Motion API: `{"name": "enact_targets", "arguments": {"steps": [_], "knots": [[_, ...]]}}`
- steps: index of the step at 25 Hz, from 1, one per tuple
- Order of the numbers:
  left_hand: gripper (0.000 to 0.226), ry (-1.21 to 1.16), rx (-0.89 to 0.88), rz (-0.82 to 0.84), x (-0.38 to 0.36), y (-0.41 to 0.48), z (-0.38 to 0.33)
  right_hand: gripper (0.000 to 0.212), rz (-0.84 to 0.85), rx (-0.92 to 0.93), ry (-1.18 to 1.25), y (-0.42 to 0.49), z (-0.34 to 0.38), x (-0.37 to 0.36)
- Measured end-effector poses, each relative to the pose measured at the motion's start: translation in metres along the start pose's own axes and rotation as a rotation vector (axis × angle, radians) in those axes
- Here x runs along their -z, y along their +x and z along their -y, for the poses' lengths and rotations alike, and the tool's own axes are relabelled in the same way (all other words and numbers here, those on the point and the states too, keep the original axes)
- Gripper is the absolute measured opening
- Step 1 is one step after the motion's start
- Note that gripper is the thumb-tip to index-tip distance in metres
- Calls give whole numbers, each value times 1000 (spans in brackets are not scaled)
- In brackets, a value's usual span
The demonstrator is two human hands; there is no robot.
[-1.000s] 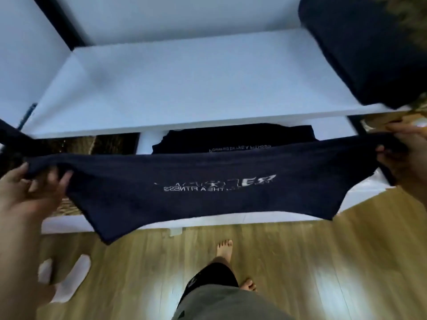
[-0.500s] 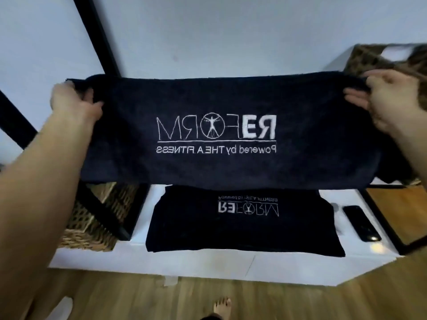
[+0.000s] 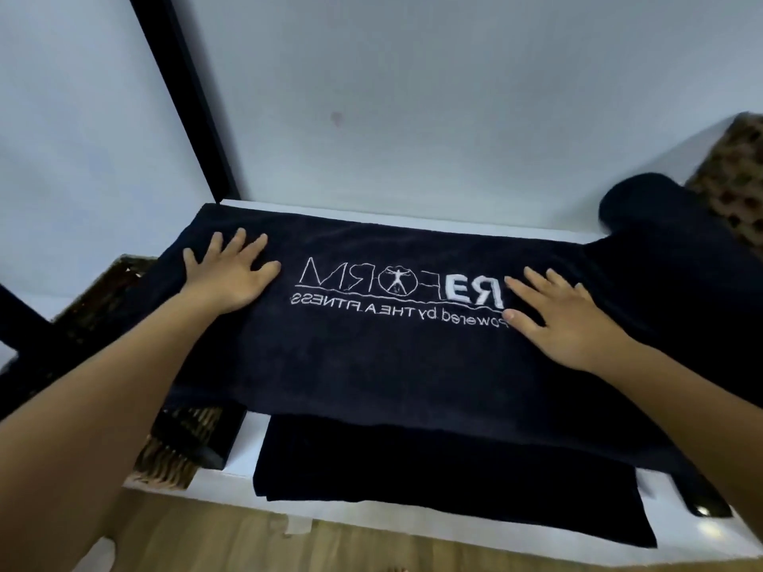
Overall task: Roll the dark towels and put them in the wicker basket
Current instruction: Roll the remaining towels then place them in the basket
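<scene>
While the towel (image 3: 392, 357) lies spread flat along the upper shelf (image 3: 536, 233), logo up, its left end and near edge overhanging, the step in hand looks like smoothing before rolling. The left hand (image 3: 231, 278) presses near the towel's left end and the right hand (image 3: 565, 319) beside the logo's right end; each grip is released, fingers straight and splayed on the cloth, grasping nothing.

The next move probably calls for lifting one short end and turning it over tightly along the length, keeping the edges aligned so the roll fits a basket.

At the shelf's right end a dark roll (image 3: 644, 208) lies against the right basket (image 3: 735, 179); whether it sits inside cannot be told, and the basket's interior is out of sight. The left basket (image 3: 115, 282) stands lower, at the left, its contents hidden by the overhang and the forearm. A second towel (image 3: 433, 489) lies folded on the lower shelf (image 3: 243, 452), not yet rolled.
</scene>
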State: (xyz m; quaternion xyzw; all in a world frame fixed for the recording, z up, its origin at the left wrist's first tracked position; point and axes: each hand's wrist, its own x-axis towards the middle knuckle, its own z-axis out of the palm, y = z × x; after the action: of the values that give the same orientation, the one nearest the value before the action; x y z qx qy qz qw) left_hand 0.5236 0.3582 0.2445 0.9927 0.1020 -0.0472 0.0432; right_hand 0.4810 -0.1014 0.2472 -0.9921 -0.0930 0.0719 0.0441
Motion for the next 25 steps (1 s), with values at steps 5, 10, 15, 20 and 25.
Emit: {"name": "enact_targets", "arguments": {"steps": [5, 10, 15, 20, 25], "knots": [[69, -3, 15, -42, 3, 51, 10, 70, -32, -11, -42, 61, 5, 1], [67, -3, -1, -48, 8, 65, 14, 68, -83, -11, -28, 80, 12, 5], [64, 20, -14, -63, -1, 39, 52, 70, -54, -11, -86, 42, 28, -6], [50, 104, -12, -153, 28, 30, -11, 65, -123, -10, 116, 40, 43, 8], [64, 12, -426, -49, -15, -59, -136, 74, -90, -161, 25, -37, 10, -4]]}}
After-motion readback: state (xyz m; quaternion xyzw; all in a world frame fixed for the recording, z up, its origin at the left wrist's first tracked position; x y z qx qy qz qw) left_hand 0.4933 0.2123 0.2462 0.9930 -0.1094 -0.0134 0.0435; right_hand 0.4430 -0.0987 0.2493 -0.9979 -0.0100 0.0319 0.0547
